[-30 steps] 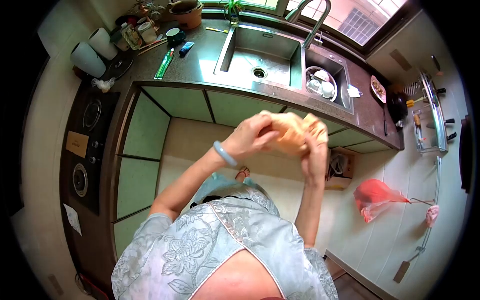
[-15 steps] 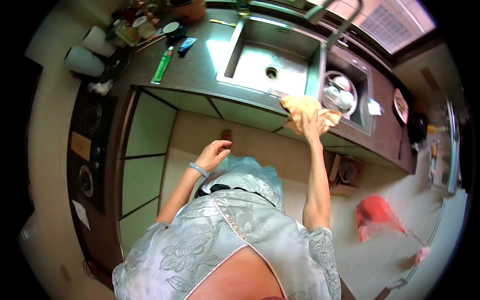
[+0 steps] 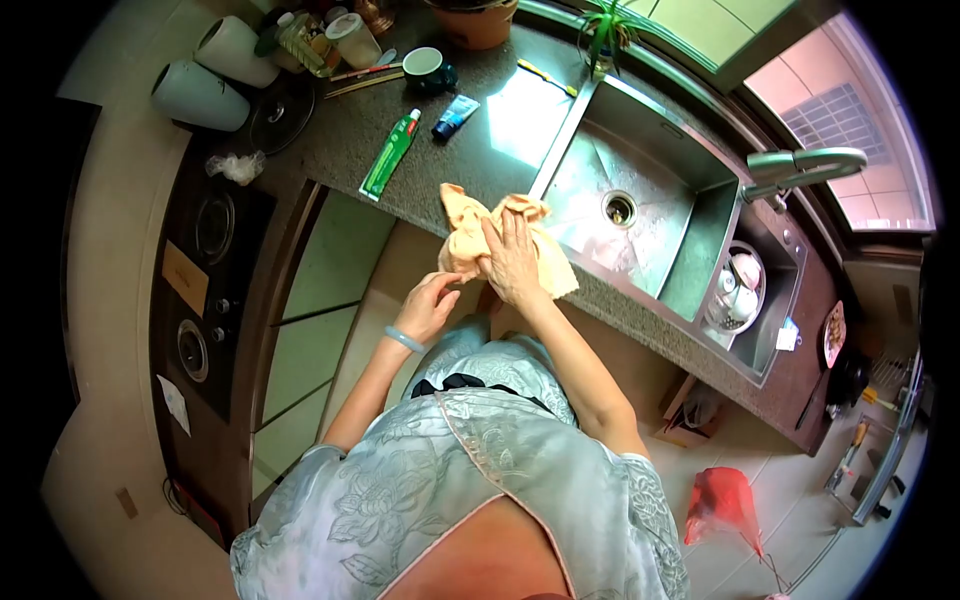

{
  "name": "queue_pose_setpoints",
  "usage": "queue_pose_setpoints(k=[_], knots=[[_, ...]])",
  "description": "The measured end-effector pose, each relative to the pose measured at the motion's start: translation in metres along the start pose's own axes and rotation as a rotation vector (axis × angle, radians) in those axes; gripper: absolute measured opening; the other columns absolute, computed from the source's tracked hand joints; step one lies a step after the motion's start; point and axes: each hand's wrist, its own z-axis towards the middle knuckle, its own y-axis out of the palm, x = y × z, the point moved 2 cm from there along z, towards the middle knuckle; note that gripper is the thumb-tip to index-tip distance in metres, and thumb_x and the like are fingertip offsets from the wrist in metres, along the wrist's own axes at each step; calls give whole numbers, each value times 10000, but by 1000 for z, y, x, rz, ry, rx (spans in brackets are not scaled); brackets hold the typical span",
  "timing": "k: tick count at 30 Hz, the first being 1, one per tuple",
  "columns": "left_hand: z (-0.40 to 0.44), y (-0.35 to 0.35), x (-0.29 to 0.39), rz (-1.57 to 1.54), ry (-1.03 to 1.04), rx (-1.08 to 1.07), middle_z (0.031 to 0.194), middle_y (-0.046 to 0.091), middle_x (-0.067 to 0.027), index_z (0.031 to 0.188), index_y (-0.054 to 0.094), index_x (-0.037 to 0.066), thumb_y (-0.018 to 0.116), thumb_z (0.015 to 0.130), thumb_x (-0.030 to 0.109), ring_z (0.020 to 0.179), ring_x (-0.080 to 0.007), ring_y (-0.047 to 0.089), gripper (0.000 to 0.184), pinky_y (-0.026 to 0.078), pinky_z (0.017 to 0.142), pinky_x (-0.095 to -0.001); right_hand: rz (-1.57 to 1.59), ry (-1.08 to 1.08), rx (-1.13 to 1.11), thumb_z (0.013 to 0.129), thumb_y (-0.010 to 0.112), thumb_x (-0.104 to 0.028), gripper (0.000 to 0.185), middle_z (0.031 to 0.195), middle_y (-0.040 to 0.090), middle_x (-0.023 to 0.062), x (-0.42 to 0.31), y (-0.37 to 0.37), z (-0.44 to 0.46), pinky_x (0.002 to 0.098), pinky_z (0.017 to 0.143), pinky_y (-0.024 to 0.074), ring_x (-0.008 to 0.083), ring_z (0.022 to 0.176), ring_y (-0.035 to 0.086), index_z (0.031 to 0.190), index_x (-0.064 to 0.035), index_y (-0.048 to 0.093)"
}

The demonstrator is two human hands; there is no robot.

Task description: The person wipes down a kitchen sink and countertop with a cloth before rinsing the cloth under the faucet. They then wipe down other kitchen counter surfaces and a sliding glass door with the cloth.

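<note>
A grey stone counter [image 3: 470,170] runs under the window, with a big metal sink [image 3: 640,200] set in it. An orange cloth [image 3: 465,240] lies bunched on the counter's front edge, by the sink's left corner. The right hand [image 3: 512,265] is flat on the cloth, its fingers straight and close together. The left hand [image 3: 425,310] is at the cloth's near side, fingers bent, with a small gap to the thumb; I cannot tell if it touches. A green tube [image 3: 391,155] and a blue tube [image 3: 455,118] lie farther left.
</note>
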Motion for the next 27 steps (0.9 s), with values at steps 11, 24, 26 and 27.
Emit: queue_pose_setpoints(k=[11,24,26,27], knots=[[38,-58,-24,18,-95,84,1070,630,-144,1143,618,11,611,882,62,872,-240,640,266,520,772,-320,-87,282,62,938,513,-390,616,1536,239,225,98,-20,199,480,1173,188,400,1436,183,1464,-116,346],[118,-7,16,115,278,-187,1005,648,-177,1063,634,4,562,902,51,922,-334,636,183,506,803,-381,63,131,7,739,725,-157,680,1447,381,171,40,-33,-22,490,1103,321,385,1344,350,1363,-84,463],[128,4,13,95,250,-204,1011,647,-175,1061,637,6,556,905,48,930,-322,636,180,508,804,-375,25,180,106,696,735,-132,695,1420,421,141,48,-60,-70,479,1104,327,363,1334,371,1342,-73,485],[131,8,18,107,274,-220,1015,646,-174,1070,634,4,554,909,45,932,-316,638,185,509,806,-370,7,237,121,699,726,-153,705,1434,416,121,62,-63,-96,474,1126,297,347,1354,353,1354,-85,475]])
